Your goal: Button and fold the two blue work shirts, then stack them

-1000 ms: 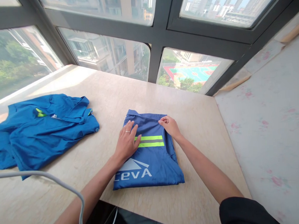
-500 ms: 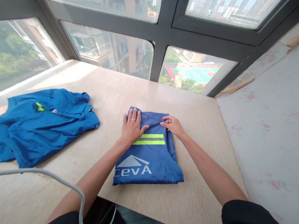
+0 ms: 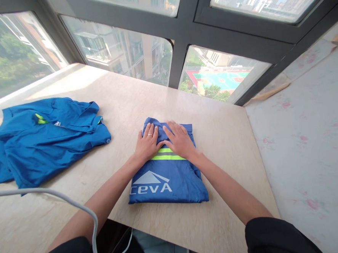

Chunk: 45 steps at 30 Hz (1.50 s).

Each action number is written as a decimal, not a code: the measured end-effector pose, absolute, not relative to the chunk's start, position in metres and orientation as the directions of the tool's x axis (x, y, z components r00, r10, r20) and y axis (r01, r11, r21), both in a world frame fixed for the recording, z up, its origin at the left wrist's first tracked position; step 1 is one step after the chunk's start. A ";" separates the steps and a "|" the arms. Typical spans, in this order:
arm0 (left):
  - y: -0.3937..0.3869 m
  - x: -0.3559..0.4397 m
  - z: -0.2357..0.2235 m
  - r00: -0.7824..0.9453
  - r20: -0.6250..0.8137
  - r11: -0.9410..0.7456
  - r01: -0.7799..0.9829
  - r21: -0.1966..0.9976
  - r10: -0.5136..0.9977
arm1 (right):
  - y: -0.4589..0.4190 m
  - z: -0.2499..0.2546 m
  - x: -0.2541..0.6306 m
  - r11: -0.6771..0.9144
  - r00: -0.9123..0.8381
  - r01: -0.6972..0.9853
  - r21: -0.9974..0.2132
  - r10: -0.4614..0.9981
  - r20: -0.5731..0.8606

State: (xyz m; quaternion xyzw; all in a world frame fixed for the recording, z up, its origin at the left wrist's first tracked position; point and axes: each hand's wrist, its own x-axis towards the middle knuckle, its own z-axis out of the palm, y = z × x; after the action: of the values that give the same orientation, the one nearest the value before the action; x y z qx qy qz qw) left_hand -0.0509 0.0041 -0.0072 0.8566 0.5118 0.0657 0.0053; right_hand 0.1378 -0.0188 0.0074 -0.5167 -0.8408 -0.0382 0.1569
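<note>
Folded garment (image 3: pixel 176 172) seems nearly tidy; left hand (image 3: pixel 147 145) and right hand (image 3: pixel 181 141) spread open over it; clothing (image 3: pixel 52 139) at left lies loose.

Sunlit pale counter (image 3: pixel 226 130), grey window frames (image 3: pixel 186 32), floral wall (image 3: pixel 304 148), seemingly papered

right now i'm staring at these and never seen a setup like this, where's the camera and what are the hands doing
There is no machine: these are a person's own bare hands. Every picture comes from one camera worn on that person's head, looking forward and down.

The left hand, wearing a ring, lies spread on a folded blue garment with yellow-green stripes and white lettering. The right hand, slightly blurred, is open over the same garment; neither seems to grip it.

Off to the left, another blue garment lies loosely on the pale tabletop. A light cable crosses the lower left. Windows stand beyond.
</note>
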 end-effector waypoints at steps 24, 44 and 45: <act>0.031 -0.038 -0.022 0.539 0.219 -0.578 0.792 0.196 0.813 | -0.028 -0.036 0.154 0.142 -0.125 0.977 -0.157 0.985 0.118; -0.053 -0.104 0.012 0.101 -0.367 0.298 0.406 0.864 0.925 | -0.096 -0.036 0.214 -0.046 0.044 0.981 -0.191 0.999 -0.015; -0.056 -0.104 0.018 0.158 -0.437 0.367 0.339 0.866 0.885 | -0.101 -0.035 0.217 -0.054 0.050 0.980 -0.191 0.998 -0.027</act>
State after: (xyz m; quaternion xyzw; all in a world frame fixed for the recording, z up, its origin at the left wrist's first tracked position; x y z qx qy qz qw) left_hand -0.1039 -0.0557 0.0179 0.5083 0.6023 0.2411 0.5663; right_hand 0.2169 -0.1012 -0.0351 -0.7220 -0.6851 0.0762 0.0603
